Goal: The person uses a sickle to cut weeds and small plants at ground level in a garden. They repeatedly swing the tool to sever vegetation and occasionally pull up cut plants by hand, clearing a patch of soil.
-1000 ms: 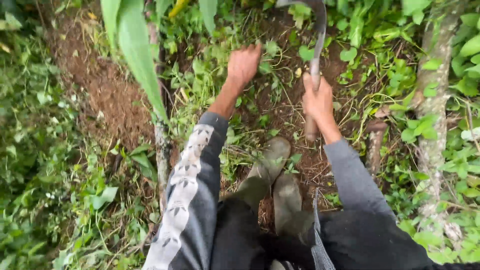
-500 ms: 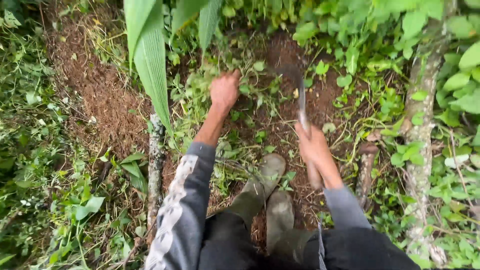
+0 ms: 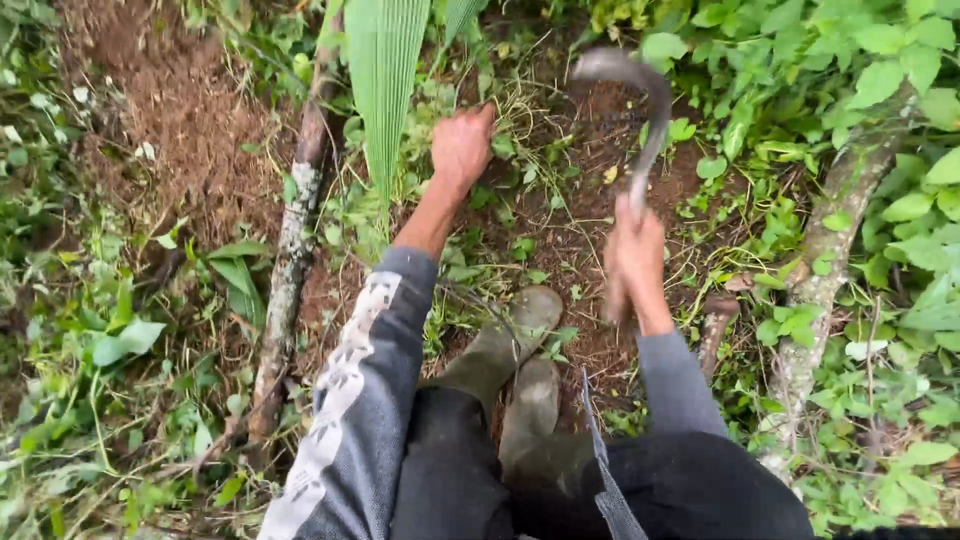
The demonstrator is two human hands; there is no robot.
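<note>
- Ground (image 3: 180, 130): bare brown soil, bordered by green weeds.
- Fallen branch (image 3: 290, 250): lies lengthwise left of the left arm.
- Boots (image 3: 505, 350): two muddy boots between both arms.
- Sickle (image 3: 640, 110): curved blade raised above the soil, blurred.
- Right hand (image 3: 635, 255): fist clenched around the sickle handle.
- Left hand (image 3: 462, 145): fingers curled down into weeds; what they pinch cannot be told.

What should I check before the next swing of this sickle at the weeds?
1. Right hand closed on the sickle handle: ok.
2. Left hand apart from the blade: ok, though it is down in the weeds close by.
3. Boots behind the blade: ok.
4. Blade edge condition: cannot tell, blurred by motion.
5. Broad leaf beside the left hand, clear of the blade: ok.
</note>
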